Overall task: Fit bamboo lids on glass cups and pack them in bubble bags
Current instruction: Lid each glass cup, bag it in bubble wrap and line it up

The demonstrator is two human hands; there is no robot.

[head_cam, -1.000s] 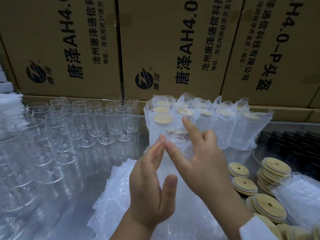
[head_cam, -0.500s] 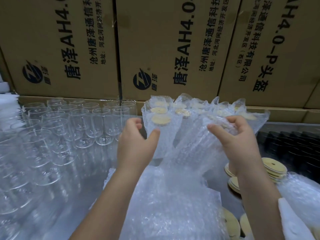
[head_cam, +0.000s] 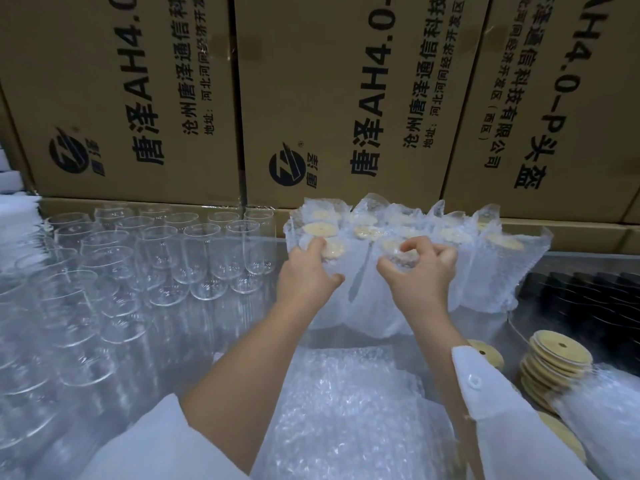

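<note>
Nearest lies a heap of bubble bags (head_cam: 346,410), with a stack of bamboo lids (head_cam: 557,358) to its right. Beyond, the right hand (head_cam: 420,271) curls its fingers round a bagged cup (head_cam: 393,245) in the packed row. The left hand (head_cam: 304,275) grips the wrapped cup (head_cam: 330,249) beside it. Bare glasses (head_cam: 194,251) stand to the left, cardboard boxes (head_cam: 346,98) behind.
</note>
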